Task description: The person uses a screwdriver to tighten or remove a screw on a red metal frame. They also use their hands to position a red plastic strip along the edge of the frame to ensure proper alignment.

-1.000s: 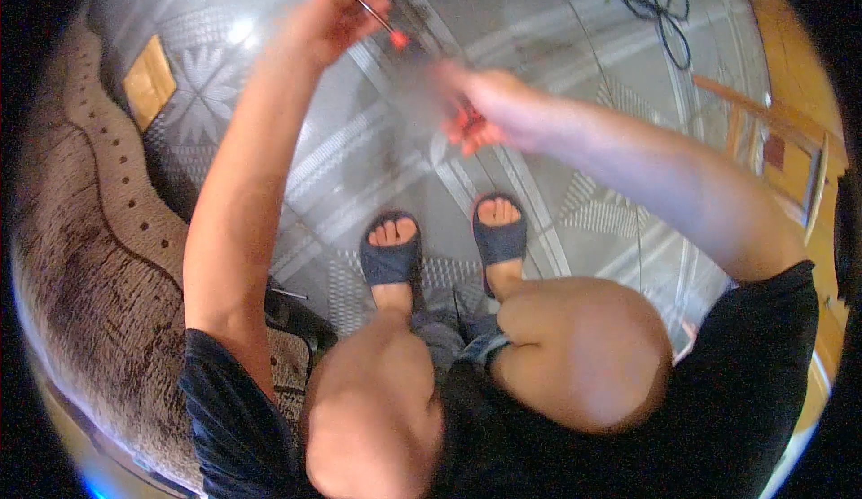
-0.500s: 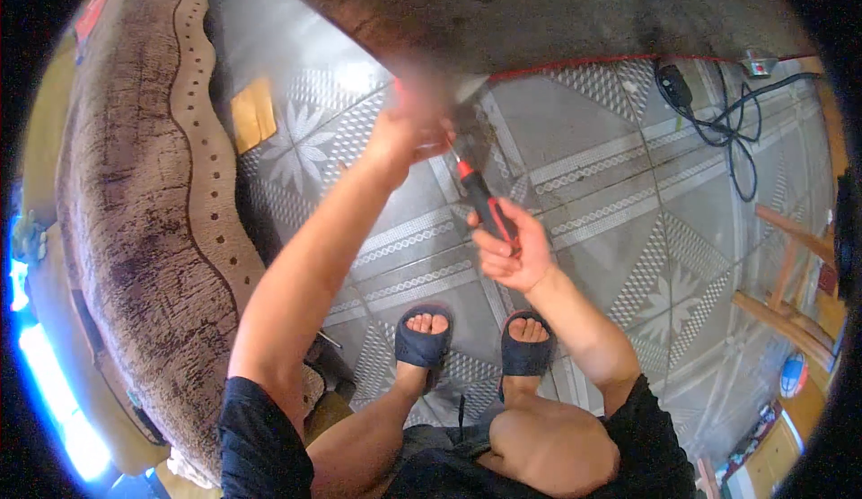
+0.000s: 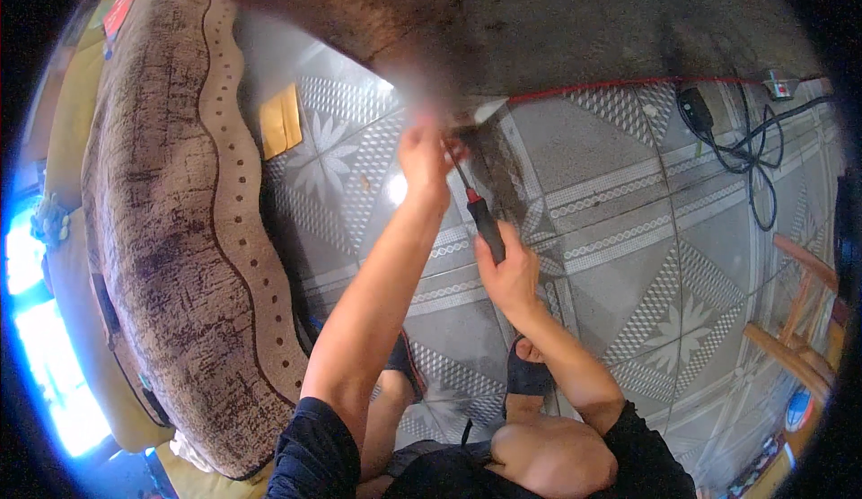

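My right hand (image 3: 510, 270) is closed round the black-and-red handle of a screwdriver (image 3: 486, 223). The thin shaft slants up and left to the fingers of my left hand (image 3: 426, 160). Those fingers curl below the corner of a large dark brown panel (image 3: 575, 23) with a red edge. A hazy blur covers the fingertips and the panel's corner, so what my left hand holds there, and where exactly the screwdriver's tip rests, are hidden.
Patterned grey tiles (image 3: 611, 149) make up the floor. To the left stands a seat draped with a brown plush cover (image 3: 171, 203), a yellow-brown paper piece (image 3: 281, 122) beside it. A coiled black cable (image 3: 750, 153) lies at right, above a wooden stool (image 3: 790, 355). My sandalled feet are below my hands.
The view has shifted, so most things sit lower and further right. My right hand has turned on the handle, its back now showing more. My left hand stays by the panel's corner.
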Tool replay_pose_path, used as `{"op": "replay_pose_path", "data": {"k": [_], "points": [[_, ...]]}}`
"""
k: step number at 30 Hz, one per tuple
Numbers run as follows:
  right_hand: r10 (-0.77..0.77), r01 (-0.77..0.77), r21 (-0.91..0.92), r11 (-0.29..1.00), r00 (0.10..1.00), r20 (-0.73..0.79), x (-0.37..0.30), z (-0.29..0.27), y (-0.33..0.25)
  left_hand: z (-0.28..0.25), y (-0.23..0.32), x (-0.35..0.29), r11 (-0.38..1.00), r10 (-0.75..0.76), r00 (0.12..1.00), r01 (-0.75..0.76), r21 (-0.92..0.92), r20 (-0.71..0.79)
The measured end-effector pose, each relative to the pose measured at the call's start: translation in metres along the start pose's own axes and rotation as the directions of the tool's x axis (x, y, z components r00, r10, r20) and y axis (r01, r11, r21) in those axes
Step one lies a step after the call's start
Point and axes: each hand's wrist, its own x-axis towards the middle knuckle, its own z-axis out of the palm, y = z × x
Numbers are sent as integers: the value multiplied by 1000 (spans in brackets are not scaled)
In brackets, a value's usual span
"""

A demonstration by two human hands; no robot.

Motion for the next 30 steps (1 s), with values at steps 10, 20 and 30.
{"op": "replay_pose_path", "data": {"k": [10, 20, 30], "points": [[363, -583, 623, 522, 812, 457, 0, -12, -3, -8, -2, 30, 991, -2, 999, 8, -133, 43], [217, -512, 656, 555, 850, 480, 2, -5, 3, -3, 4, 26, 979, 12, 997, 5, -206, 79], [181, -716, 698, 6, 688, 703, -9, 3, -22, 4, 3, 25, 923, -120, 992, 122, -365, 29]]}}
